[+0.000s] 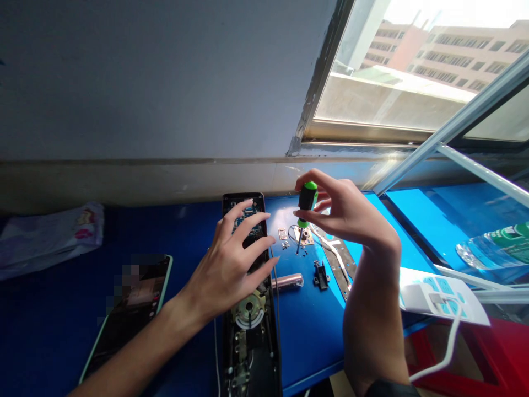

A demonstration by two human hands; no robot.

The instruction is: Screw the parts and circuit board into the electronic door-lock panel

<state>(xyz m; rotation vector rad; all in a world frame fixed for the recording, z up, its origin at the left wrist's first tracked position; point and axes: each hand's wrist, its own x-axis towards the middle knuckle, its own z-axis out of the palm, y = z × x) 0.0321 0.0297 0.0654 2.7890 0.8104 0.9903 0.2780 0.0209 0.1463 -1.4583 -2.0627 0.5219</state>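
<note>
- Left hand (237,259): fingers spread apart above an opened black casing (262,377); whether they touch it, I can't tell from here.
- That casing lies right under this nearer hand, long axis running from the tabletop's (309,336) back edge toward its front.
- Small screws (285,245) lie just right of the casing.
- Right hand (349,212): fingers clamped on a green-and-black screwdriver (308,201), nearly upright, tip down beside the screws.

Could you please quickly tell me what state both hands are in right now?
Left hand: open, fingers spread over the long black casing.
Right hand: closed, holding the green-and-black screwdriver.
</note>
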